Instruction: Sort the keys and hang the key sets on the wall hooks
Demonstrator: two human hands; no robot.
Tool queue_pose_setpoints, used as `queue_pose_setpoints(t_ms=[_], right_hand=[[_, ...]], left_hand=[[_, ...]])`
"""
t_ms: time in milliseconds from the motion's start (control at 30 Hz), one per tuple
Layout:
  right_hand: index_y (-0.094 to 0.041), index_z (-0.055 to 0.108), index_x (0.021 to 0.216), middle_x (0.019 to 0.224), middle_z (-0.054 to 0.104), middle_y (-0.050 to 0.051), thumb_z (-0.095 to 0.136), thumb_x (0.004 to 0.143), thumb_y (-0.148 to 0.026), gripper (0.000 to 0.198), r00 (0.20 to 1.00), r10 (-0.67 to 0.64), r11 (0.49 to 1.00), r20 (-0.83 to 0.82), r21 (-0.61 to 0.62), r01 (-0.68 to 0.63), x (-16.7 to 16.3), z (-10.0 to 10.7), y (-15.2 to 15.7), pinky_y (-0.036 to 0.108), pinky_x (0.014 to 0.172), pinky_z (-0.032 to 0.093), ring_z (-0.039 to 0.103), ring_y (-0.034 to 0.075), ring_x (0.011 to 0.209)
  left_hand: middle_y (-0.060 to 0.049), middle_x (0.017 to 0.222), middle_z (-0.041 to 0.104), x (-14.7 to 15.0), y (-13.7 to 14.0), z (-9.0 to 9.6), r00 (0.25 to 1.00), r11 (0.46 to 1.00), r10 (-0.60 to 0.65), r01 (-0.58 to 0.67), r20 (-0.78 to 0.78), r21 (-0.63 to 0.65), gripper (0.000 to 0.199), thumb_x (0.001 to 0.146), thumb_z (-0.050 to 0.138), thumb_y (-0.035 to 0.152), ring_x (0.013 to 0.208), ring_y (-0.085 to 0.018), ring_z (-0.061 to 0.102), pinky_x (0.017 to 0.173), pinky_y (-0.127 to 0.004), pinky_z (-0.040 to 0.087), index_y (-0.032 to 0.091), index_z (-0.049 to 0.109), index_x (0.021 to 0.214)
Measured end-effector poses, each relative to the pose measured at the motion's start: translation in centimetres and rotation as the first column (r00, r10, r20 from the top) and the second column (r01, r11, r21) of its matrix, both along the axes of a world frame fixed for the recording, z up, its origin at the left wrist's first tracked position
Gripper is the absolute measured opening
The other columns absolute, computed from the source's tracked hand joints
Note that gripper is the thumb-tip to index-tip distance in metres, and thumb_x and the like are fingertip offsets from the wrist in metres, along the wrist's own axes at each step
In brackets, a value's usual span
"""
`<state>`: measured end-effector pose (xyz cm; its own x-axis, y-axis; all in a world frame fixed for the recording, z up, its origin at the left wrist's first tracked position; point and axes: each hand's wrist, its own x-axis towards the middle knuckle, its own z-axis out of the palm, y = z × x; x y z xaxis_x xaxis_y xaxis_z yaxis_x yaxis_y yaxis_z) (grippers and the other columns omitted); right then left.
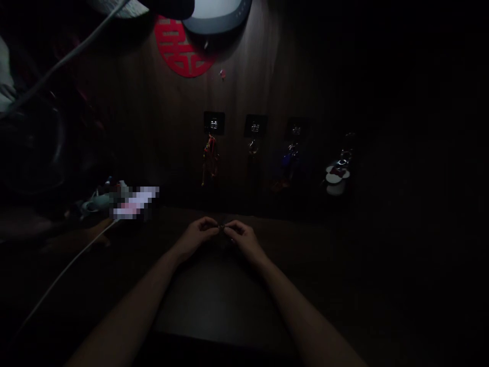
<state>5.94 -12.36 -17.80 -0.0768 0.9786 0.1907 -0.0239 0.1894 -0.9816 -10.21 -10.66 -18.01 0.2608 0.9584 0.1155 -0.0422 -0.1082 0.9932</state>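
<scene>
In the dim light my left hand (197, 235) and my right hand (244, 238) meet above the dark wooden surface (214, 300). Thumb and forefinger of each hand pinch a tiny brownish object (221, 227) between them. It is too small and dark to name. A small glint shows under the right fingers, and what causes it is unclear. Both forearms reach in from the bottom of the view.
Several hooks hang on the wooden panel, holding an orange-red strap (210, 158), a blue item (287, 159) and a white charm with a red bow (336, 178). A red round paper-cut (183, 56) and a lamp (217, 18) are above. A white cable (64, 270) runs at left.
</scene>
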Motion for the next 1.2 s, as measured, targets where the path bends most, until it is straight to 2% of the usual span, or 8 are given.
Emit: queue_pose_setpoints(t_ms=[233,433,700,933,1200], right_hand=[[-0.02,0.064,0.072,0.069,0.061,-0.002,0.064,0.065,-0.035,0.017,0.999,-0.013,0.999,0.032,0.05,0.011,0.1,-0.2,0.2,0.022,0.059,0.04,0.055,0.012,0.066],[-0.018,0.064,0.068,0.065,0.062,-0.002,0.067,0.062,-0.034,0.017,0.999,-0.043,0.997,-0.001,0.058,0.043,0.0,-0.3,0.3,0.023,0.06,0.041,0.054,0.012,0.062],[-0.017,0.063,0.068,0.06,0.06,-0.003,0.068,0.06,-0.035,0.02,0.992,-0.116,0.992,-0.052,0.05,0.119,0.3,0.3,0.4,0.022,0.055,0.04,0.053,0.01,0.055],[-0.018,0.058,0.067,0.054,0.057,-0.004,0.07,0.054,-0.041,0.03,0.98,-0.129,0.991,-0.151,-0.064,0.12,0.3,0.5,0.2,0.022,0.046,0.041,0.056,0.012,0.048],[-0.017,0.058,0.065,0.055,0.057,-0.003,0.07,0.053,-0.042,0.03,0.975,-0.163,0.987,-0.149,-0.011,0.163,0.4,0.3,0.6,0.022,0.047,0.041,0.056,0.012,0.05]], left_hand=[[0.005,0.067,0.055,0.2,0.0,-0.2,1.0,1.0,-0.022,0.022,0.017,-0.013,0.025,0.063,0.069,0.031,0.054,-0.006,0.047,0.052,-0.018,0.035,0.017,0.057,0.08],[0.004,0.064,0.055,0.2,0.1,-0.6,1.0,1.0,-0.018,0.018,0.013,-0.001,0.027,0.063,0.069,0.034,0.054,-0.006,0.048,0.051,-0.018,0.036,0.017,0.058,0.081],[0.002,0.074,0.06,0.0,0.6,-0.9,1.0,1.0,0.009,-0.008,0.016,-0.004,0.03,0.063,0.069,0.034,0.063,-0.008,0.054,0.059,-0.019,0.04,0.018,0.06,0.086],[0.001,0.074,0.062,0.3,0.2,-1.1,0.991,0.984,-0.134,0.135,0.017,-0.114,0.031,0.067,0.066,0.035,0.066,-0.01,0.056,0.06,-0.02,0.041,0.017,0.059,0.091],[0.0,0.078,0.063,0.2,-0.1,-0.8,0.984,0.98,-0.176,0.173,-0.019,-0.095,0.033,0.065,0.069,0.028,0.068,-0.01,0.058,0.061,-0.019,0.042,0.018,0.057,0.094]])
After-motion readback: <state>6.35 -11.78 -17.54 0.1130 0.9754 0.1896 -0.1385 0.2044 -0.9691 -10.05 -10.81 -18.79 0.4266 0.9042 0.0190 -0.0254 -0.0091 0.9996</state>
